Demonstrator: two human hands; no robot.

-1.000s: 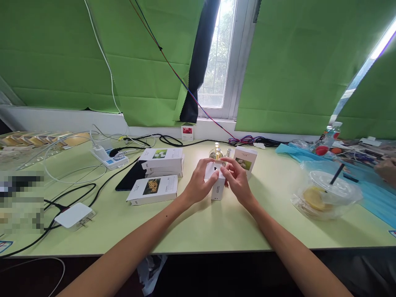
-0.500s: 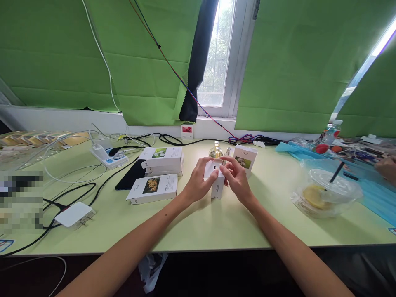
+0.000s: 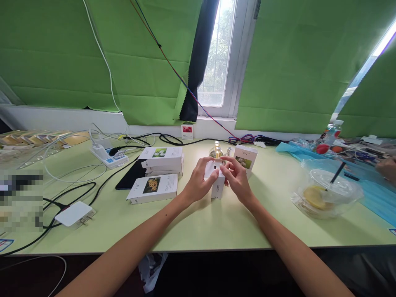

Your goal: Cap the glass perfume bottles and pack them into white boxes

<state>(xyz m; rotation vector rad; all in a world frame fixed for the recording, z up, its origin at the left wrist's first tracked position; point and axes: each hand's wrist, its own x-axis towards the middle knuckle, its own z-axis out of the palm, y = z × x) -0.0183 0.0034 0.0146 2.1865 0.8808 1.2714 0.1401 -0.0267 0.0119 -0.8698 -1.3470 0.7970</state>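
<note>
A small white upright box (image 3: 218, 187) stands on the pale green table (image 3: 201, 225) in front of me. My left hand (image 3: 198, 183) pinches the box's open top flap from the left. My right hand (image 3: 238, 179) grips the top of the same box from the right, fingers curled. Small glass bottles (image 3: 217, 152) stand just behind the box. A taller white box with a flower picture (image 3: 245, 159) stands beside them at the right.
Flat white boxes (image 3: 153, 187) and a stack of them (image 3: 161, 159) lie to the left, by a dark tablet (image 3: 131, 176). A power strip (image 3: 105, 156), cables and a white adapter (image 3: 74, 213) lie further left. A bagged drink cup (image 3: 328, 192) sits right. Another person's hand (image 3: 386, 168) shows at far right.
Both hands stay on the small box with only slight finger movement at its top flap. The view shifted a little.
</note>
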